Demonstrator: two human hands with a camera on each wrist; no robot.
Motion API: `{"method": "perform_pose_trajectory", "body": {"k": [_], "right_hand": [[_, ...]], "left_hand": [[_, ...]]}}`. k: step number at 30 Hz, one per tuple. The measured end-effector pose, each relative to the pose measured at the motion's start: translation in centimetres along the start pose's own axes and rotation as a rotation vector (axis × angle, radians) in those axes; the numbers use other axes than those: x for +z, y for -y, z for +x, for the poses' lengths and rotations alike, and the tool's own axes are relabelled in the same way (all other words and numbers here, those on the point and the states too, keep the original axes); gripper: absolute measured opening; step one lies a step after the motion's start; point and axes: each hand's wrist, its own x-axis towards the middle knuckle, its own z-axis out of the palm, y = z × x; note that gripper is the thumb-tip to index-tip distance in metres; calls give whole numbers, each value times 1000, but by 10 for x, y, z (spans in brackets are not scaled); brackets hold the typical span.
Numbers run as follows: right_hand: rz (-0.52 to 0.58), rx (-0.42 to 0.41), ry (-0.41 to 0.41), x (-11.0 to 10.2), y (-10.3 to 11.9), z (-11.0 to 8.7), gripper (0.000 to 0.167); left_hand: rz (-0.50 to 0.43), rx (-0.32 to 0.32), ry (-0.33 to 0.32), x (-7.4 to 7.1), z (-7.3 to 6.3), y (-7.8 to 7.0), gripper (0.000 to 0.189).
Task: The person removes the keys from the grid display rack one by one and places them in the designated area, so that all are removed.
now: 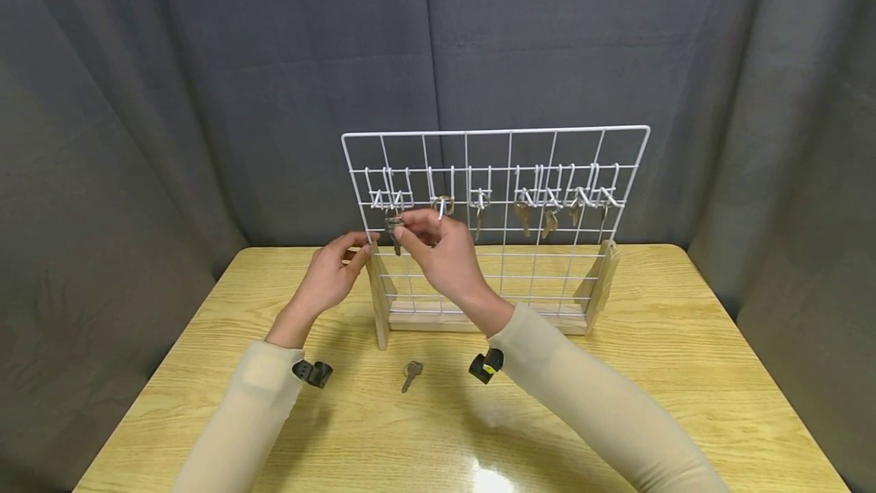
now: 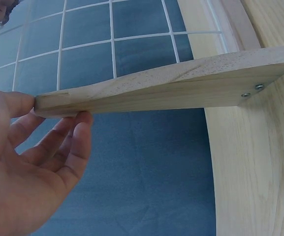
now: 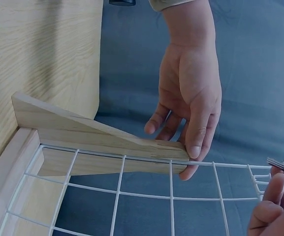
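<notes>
A white wire grid rack (image 1: 503, 253) stands upright on wooden supports. My left hand (image 1: 335, 272) grips the upper end of its left wooden support (image 2: 146, 93), thumb on one side and fingertips on the other. Farther right, my right hand (image 1: 445, 249) pinches a key on a ring (image 1: 396, 242) just below the leftmost hooks (image 1: 387, 200). In the right wrist view, only the fingers (image 3: 275, 189) and a metal edge of the key show at the right border. One loose key with a ring (image 1: 412, 375) lies on the table in front of the rack.
Several keys (image 1: 523, 217) hang from hooks along the middle and right of the grid. A wooden bar (image 1: 438, 321) joins the supports at the bottom. The wood-grain table (image 1: 205, 394) is bordered by dark grey curtains (image 1: 294, 97) behind and at both sides.
</notes>
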Motion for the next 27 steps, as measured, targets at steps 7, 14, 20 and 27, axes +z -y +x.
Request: {"method": "perform_pose_trajectory", "body": {"k": [7, 14, 20, 27], "right_hand": [[9, -2, -20, -1, 2, -4, 20], [32, -24, -46, 0, 5, -8, 19], [42, -51, -56, 1, 8, -11, 19], [53, -56, -39, 1, 8, -15, 17]], "left_hand": [[0, 2, 4, -1, 0, 0, 32], [6, -5, 1, -1, 0, 0, 32], [12, -10, 2, 0, -1, -1, 32], [10, -8, -9, 0, -2, -1, 31]]}}
